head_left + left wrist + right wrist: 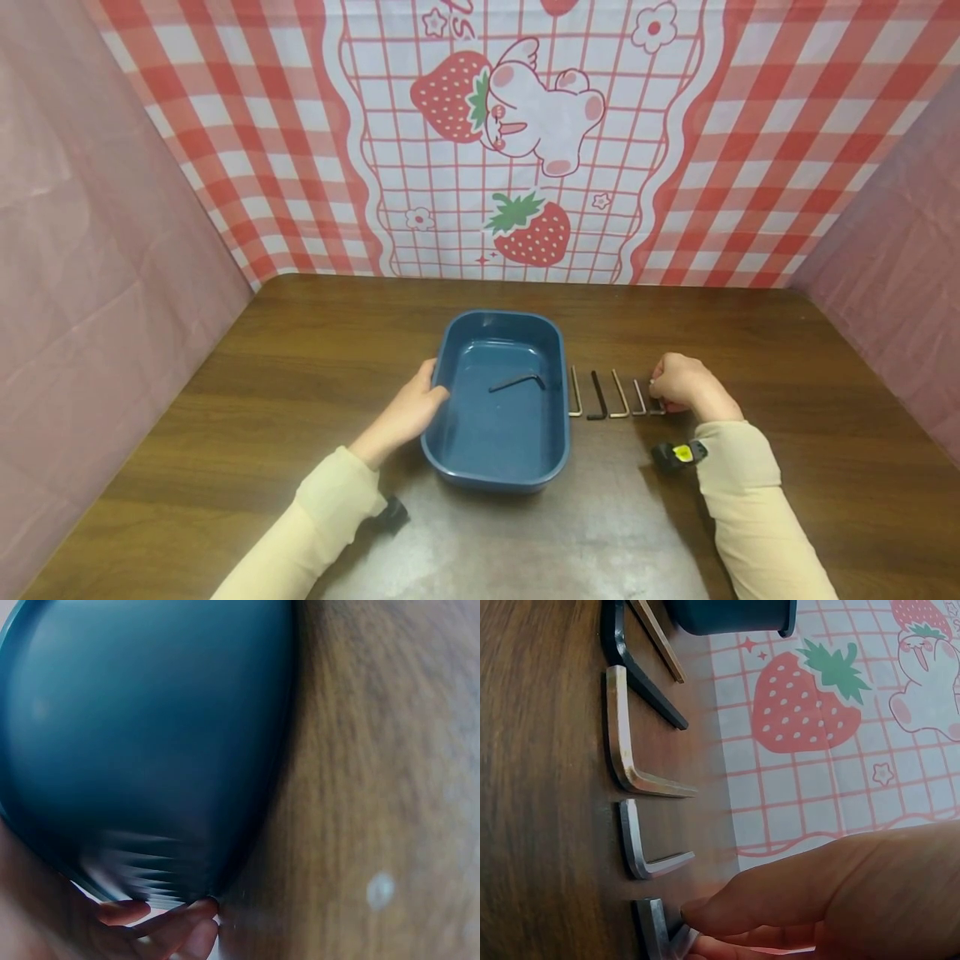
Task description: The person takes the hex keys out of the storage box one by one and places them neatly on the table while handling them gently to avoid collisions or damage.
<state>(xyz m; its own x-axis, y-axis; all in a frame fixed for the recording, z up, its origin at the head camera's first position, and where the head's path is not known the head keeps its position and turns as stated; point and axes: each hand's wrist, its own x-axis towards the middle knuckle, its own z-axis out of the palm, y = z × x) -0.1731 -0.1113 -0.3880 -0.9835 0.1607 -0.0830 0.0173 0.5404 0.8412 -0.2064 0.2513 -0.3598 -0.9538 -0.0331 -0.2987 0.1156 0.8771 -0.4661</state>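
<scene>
A deep blue plastic bin (491,442) stands on the table, and a dark hex key (517,382) lies inside it. My left hand (405,408) grips the bin's left side, thumb at the rim; the left wrist view shows its fingers against the bin's outer wall (150,750). To the right of the bin, my right hand (686,383) pinches a short grey hex key (654,930), the rightmost of a row, low at the tabletop. The row also has a small silver hex key (634,840), a brass-coloured one (622,727), a black one (597,396) and another brass-coloured one (575,392) beside the bin.
The brown wooden table (300,358) reaches back to a red-and-white checked cloth (285,125) with strawberry prints. Pink curtains (90,250) hang at both sides. A dark wrist device (678,454) sits below the right hand.
</scene>
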